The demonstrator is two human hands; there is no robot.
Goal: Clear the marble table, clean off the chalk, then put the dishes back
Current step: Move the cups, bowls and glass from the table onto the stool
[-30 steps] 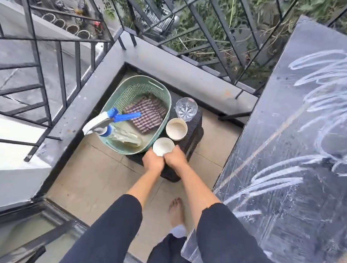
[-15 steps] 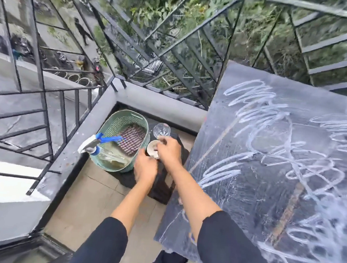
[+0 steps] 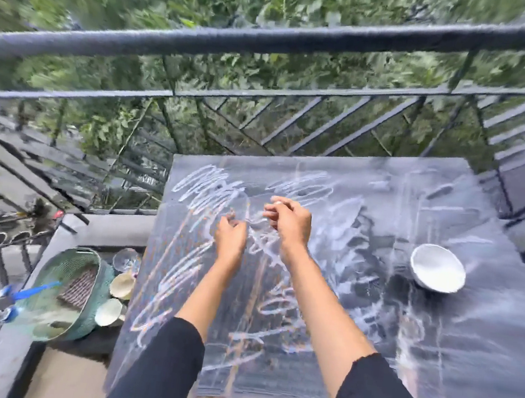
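A dark metal balcony railing (image 3: 272,39) runs across the top of the view with green foliage behind it. Below it, the dark marble table (image 3: 484,338) fills most of the lower right, its top covered in loops of white chalk scribble (image 3: 203,185) (the whole picture is smeared by motion, so fine detail is lost). Two forearms in pushed-up black sleeves reach over the near edge to the middle of the table. The left hand (image 3: 230,237) hangs above the chalk with its fingers loosely curled and nothing visible in it. The right hand (image 3: 289,221) is just beside it and a little farther out, also curled, and whether its fingertips pinch anything cannot be told. The hands are close but do not touch. On the floor left of the table stands a green woven plastic basket (image 3: 83,325). A spray bottle (image 3: 13,304) with a blue trigger leans over its near rim and a checked cloth (image 3: 79,291) lies inside. One white bowl (image 3: 437,272) sits on the table's right side, well apart from the hands. Between basket and table are two pale cups (image 3: 122,285) and, beyond them, a clear drinking glass (image 3: 126,258).
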